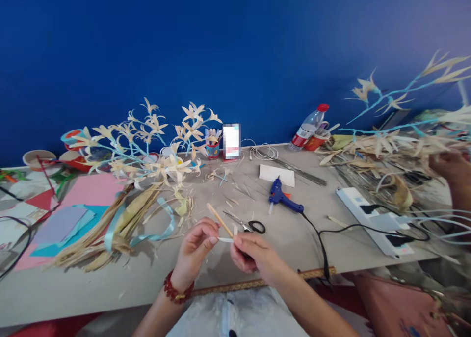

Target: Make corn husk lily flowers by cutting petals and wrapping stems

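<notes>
Near the table's front edge, my left hand (200,241) pinches one end of a thin white strip (225,240). My right hand (252,251) is closed on a slim tan stick (220,220), which slants up and to the left, and on the strip's other end. The strip spans the short gap between my hands. Just beyond my right hand lie black-handled scissors (256,226). A blue glue gun (283,197) rests farther right, beside a white block (276,175).
Husk flowers (147,131) stand at the back left, behind dried husk bundles (110,229). A tilted bottle (309,127) is at the back. A power strip (375,224) with cables lies right; another person's hand (451,163) is at the far right.
</notes>
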The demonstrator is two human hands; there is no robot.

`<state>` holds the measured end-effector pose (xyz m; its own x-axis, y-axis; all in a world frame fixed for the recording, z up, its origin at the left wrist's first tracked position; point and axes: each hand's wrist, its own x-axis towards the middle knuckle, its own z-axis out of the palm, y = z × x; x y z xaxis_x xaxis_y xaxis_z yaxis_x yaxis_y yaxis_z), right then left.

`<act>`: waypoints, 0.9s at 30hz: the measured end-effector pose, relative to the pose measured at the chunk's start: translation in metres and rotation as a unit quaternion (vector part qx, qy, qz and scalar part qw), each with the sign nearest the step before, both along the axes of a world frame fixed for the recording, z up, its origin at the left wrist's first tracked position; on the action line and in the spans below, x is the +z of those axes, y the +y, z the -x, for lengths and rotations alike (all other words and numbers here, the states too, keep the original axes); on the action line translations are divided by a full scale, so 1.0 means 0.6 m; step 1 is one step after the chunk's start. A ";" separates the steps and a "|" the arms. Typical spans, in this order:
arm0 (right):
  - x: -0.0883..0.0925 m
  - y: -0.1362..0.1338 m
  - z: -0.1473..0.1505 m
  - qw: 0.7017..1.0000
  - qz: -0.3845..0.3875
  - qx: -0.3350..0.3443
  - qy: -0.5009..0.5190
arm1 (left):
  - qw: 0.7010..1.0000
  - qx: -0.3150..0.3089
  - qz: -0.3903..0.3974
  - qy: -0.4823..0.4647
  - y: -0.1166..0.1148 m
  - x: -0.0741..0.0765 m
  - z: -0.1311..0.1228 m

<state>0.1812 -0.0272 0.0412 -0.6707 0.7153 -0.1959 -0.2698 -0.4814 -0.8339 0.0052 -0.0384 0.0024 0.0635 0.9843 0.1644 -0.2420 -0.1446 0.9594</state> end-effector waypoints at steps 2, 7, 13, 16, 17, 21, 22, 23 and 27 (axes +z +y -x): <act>0.004 0.001 -0.004 0.999 0.033 0.022 0.034 | 1.000 -0.005 0.000 -0.010 0.002 0.003 0.002; 0.007 0.007 -0.024 0.988 0.099 0.066 0.103 | 0.999 -0.004 -0.003 -0.035 0.007 0.006 0.008; -0.008 0.011 -0.045 0.959 0.171 0.153 0.164 | 0.996 -0.025 0.037 -0.073 0.007 0.001 0.005; -0.017 0.010 -0.052 0.942 0.188 0.177 0.214 | 0.990 -0.043 0.071 -0.114 0.005 -0.001 0.000; -0.018 0.010 -0.055 0.945 0.182 0.160 0.219 | 0.987 -0.047 0.082 -0.128 0.005 -0.002 -0.002; -0.020 0.024 -0.065 0.984 0.097 -0.103 0.104 | 0.974 -0.047 0.122 -0.183 0.006 -0.002 -0.006; -0.023 0.032 -0.068 0.980 0.061 -0.183 0.046 | 0.970 -0.041 0.133 -0.200 0.006 -0.002 -0.008; -0.028 0.041 -0.071 0.969 0.019 -0.245 -0.016 | 0.965 -0.034 0.144 -0.219 0.007 -0.001 -0.010; -0.066 0.098 -0.084 0.905 -0.151 -0.313 -0.246 | 0.949 -0.008 0.170 -0.265 0.010 -0.001 -0.020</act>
